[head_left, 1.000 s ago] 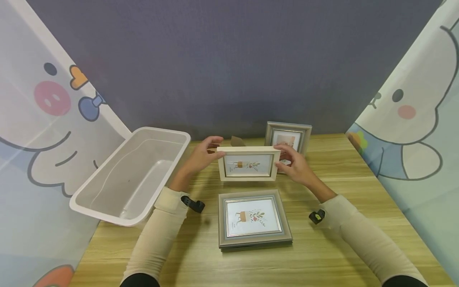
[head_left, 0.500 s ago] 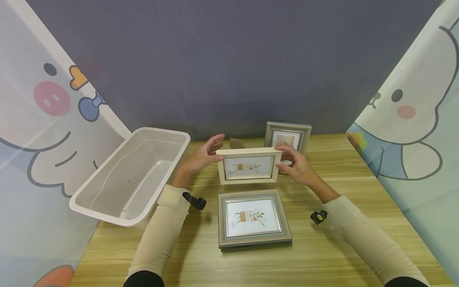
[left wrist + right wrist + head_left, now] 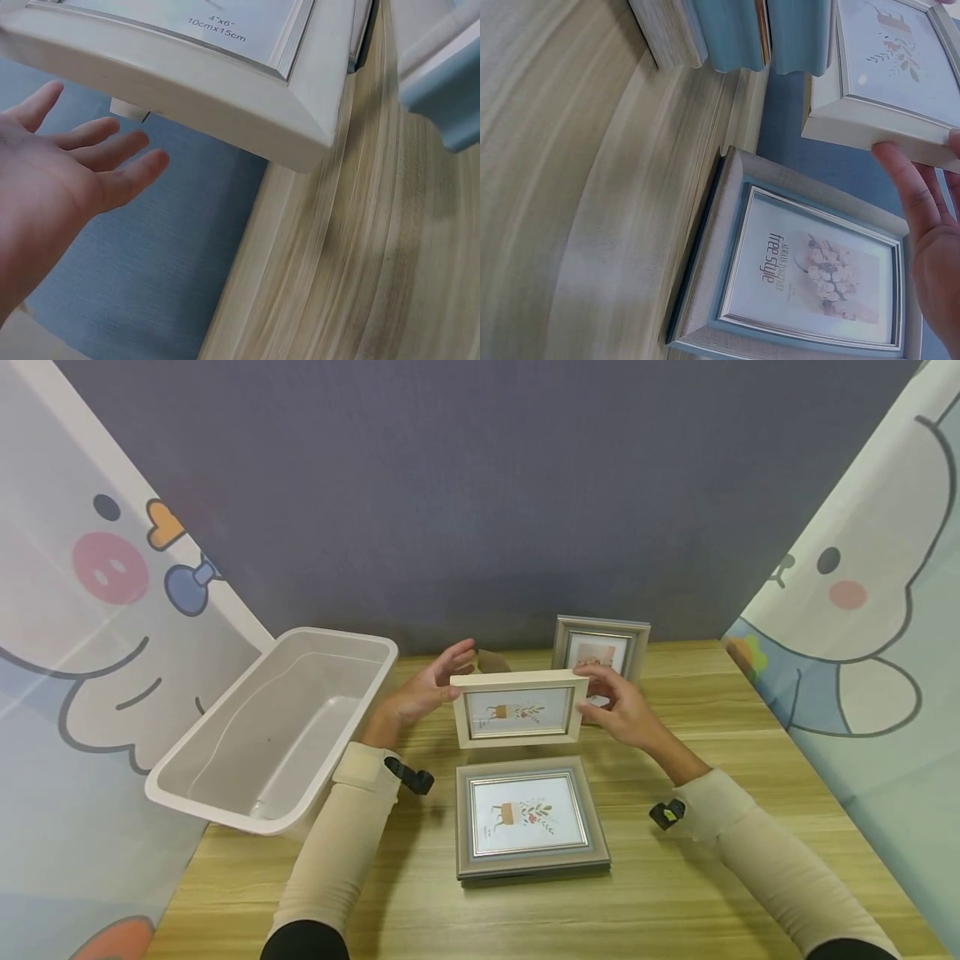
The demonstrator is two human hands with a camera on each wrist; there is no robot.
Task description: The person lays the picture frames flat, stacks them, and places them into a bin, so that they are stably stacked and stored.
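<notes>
Now your right hand (image 3: pixel 621 708) pinches cream frame (image 3: pixel 517 710); left hand (image 3: pixel 423 690) splayed, empty; probably stiff, light (fragile front): hold sides.

a plain slate-grey wall (image 3: pixel 487 502) stands at twelve o'clock, darkening toward its foot. at nine o'clock, a pale panel (image 3: pixel 45 693) bears a pink-snouted cartoon (image 3: pixel 111 568); at two, a second panel (image 3: pixel 915 760) bears a pink-cheeked cartoon (image 3: pixel 870 552). a yellowish wood-grain tabletop (image 3: pixel 660 893) spreads toward six, catching soft shadows.
</notes>
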